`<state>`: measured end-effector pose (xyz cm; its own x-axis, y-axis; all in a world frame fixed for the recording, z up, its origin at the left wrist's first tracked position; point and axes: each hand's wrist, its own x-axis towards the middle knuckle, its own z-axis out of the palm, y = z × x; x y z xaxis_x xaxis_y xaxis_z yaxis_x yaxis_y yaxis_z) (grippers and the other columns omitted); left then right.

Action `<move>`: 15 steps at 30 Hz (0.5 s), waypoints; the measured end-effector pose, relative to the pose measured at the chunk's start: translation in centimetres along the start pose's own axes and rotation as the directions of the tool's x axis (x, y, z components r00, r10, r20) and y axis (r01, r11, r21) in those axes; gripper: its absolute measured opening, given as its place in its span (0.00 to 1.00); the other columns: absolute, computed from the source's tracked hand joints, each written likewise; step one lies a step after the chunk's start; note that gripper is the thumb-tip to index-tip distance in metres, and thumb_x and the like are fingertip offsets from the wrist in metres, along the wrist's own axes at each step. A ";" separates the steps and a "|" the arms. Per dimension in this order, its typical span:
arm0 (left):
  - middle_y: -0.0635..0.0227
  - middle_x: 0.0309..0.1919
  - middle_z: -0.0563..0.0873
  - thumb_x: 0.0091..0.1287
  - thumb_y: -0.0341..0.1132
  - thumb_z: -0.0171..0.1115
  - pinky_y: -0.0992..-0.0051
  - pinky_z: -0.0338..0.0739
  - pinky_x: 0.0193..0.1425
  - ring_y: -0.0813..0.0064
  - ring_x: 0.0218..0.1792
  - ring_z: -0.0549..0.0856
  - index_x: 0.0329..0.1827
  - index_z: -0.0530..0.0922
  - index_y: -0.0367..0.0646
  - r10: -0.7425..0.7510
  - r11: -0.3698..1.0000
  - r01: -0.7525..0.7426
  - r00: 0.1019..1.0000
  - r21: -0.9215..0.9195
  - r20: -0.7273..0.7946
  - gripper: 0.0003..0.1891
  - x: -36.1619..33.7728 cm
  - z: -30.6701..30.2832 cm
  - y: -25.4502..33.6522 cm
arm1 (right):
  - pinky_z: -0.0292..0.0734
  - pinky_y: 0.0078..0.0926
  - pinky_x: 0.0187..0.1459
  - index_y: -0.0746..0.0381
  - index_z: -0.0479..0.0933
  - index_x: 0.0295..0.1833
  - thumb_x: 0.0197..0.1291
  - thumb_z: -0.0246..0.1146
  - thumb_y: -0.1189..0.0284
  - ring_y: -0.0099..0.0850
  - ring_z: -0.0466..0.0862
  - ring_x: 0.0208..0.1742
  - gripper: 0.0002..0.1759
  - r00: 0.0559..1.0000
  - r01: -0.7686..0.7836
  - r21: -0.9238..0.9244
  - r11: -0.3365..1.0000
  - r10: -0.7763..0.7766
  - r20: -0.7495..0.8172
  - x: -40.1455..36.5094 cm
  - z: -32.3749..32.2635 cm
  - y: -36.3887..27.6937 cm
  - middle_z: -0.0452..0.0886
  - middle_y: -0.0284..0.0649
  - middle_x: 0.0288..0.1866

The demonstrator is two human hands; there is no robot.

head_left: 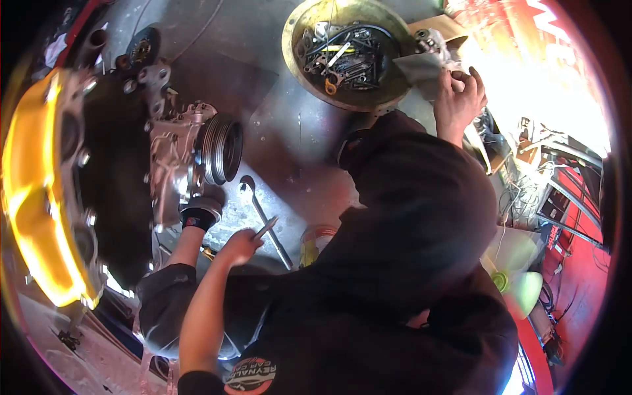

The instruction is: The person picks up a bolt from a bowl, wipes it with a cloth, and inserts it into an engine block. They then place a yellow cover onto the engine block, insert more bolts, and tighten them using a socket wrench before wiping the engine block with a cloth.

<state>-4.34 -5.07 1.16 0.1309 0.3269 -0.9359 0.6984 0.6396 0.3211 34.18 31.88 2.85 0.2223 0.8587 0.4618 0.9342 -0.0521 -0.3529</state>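
My left hand [238, 249] is closed around a short metal tool [266, 228], whose tip sticks out to the right. A long ratchet-like wrench [266, 220] lies on the floor just beyond it. My right hand [459, 99] is at the upper right, its fingers curled by a flat grey piece [421, 69] and a metal part [431, 41]; what they grip is unclear. To the right hand's left stands a round basin [291, 62] of dark bolts and small parts. An engine with a ribbed pulley [224, 149] is at the left.
A yellow curved part [29, 191] is at the far left. My foot [209, 199] rests below the pulley, and a small can [316, 240] stands near the wrench. Tangled wires [523, 187], a green-capped bottle [523, 289] and red surfaces are on the right.
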 end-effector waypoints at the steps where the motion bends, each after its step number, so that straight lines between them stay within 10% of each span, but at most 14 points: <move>1: 0.46 0.32 0.85 0.69 0.44 0.61 0.54 0.76 0.42 0.46 0.37 0.85 0.40 0.81 0.33 -0.124 0.969 0.141 0.988 -0.201 0.096 0.18 2.2 0.4 1.2 | 0.70 0.47 0.62 0.59 0.82 0.41 0.55 0.70 0.56 0.47 0.76 0.62 0.18 0.999 0.007 -0.177 0.984 -0.014 -0.038 0.3 -0.4 1.0 0.77 0.46 0.65; 5: 0.39 0.45 0.85 0.71 0.43 0.57 0.52 0.78 0.54 0.39 0.48 0.83 0.47 0.79 0.32 -0.009 0.994 -0.051 0.846 -0.098 -0.534 0.18 12.5 5.1 1.7 | 0.71 0.49 0.60 0.62 0.79 0.47 0.61 0.61 0.55 0.53 0.79 0.57 0.21 0.917 -0.301 -0.052 0.952 0.304 0.259 1.8 -0.1 4.3 0.83 0.54 0.50; 9: 0.40 0.49 0.85 0.69 0.40 0.60 0.53 0.78 0.58 0.42 0.52 0.84 0.59 0.75 0.35 0.094 0.995 -0.055 0.828 0.087 -0.553 0.21 13.6 6.9 2.3 | 0.73 0.51 0.53 0.67 0.75 0.45 0.63 0.58 0.56 0.58 0.82 0.48 0.22 0.964 -0.154 0.091 0.984 0.130 0.233 3.1 0.6 6.3 0.84 0.59 0.41; 15: 0.46 0.51 0.86 0.63 0.37 0.66 0.58 0.77 0.61 0.47 0.55 0.84 0.60 0.77 0.40 0.024 0.972 -0.138 0.864 -0.190 -0.503 0.22 9.4 5.7 -0.2 | 0.75 0.49 0.51 0.68 0.75 0.46 0.60 0.59 0.57 0.59 0.83 0.45 0.23 0.955 -0.254 0.115 0.960 0.231 0.185 3.5 0.5 6.8 0.84 0.60 0.39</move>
<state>0.74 -6.14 -8.51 -0.2239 0.6480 -0.7280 0.5270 0.7088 0.4688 41.11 34.77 1.62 0.3764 0.9025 0.2094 0.8083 -0.2094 -0.5503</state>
